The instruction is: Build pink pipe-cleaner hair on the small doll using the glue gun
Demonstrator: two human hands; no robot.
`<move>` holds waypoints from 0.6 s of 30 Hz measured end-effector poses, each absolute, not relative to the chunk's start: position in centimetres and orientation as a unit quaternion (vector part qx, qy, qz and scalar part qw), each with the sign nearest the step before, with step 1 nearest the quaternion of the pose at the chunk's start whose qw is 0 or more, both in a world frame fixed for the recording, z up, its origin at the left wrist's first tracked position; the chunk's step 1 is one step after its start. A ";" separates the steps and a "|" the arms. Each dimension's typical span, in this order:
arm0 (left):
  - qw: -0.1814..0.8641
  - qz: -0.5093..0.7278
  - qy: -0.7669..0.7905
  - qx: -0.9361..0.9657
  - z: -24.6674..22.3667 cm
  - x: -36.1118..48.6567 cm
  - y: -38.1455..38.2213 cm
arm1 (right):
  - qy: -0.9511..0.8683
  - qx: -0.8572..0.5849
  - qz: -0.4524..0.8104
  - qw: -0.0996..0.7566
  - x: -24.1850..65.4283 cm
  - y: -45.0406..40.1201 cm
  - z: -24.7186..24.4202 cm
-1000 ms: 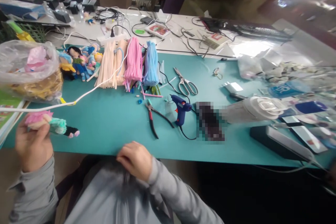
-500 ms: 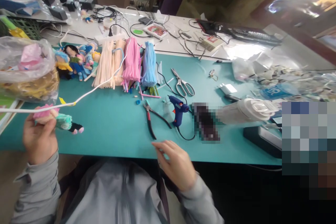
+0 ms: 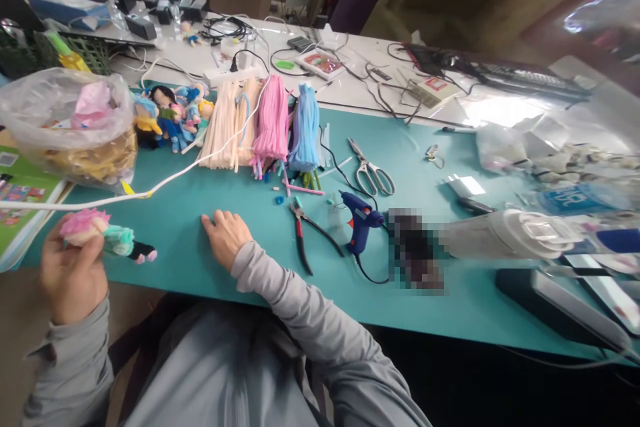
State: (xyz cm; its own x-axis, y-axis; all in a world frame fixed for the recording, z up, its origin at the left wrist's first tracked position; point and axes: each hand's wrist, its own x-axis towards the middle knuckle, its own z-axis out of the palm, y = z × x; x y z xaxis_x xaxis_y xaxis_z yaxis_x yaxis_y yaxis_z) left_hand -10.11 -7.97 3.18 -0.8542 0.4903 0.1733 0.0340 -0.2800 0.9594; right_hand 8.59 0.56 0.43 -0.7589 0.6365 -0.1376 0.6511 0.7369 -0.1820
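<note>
At the left edge of the green mat my left hand [image 3: 75, 280] is closed around the head of a small doll [image 3: 117, 240]. The doll has pink hair, a mint-green top, black legs and pink feet, and lies sideways with its feet to the right. My right hand [image 3: 227, 237] is over the mat, palm down, fingers loosely bent and partly apart, with nothing seen in it. Pliers with red and black handles [image 3: 300, 237] lie to its right, beside a blue glue gun [image 3: 361, 220]. Scissors [image 3: 370, 170] rest farther back.
Bundles of peach [image 3: 227, 127], pink [image 3: 273, 120] and blue pipe cleaners [image 3: 305, 123] stand at the back. Several finished dolls [image 3: 170, 113] sit beside a plastic bag [image 3: 70, 133]. A white cable [image 3: 165, 183] crosses above my left hand. A white tumbler [image 3: 500, 233] lies at right.
My right hand has moved left from near the pliers, over the mat's front edge, to the middle-left of the mat. The left hand still holds the doll. The view has shifted slightly.
</note>
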 end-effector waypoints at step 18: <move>0.194 0.783 0.549 0.219 2.9 -9.1 -7.5 | 0.961 0.231 -0.135 0.066 15.4 -3.8 0.7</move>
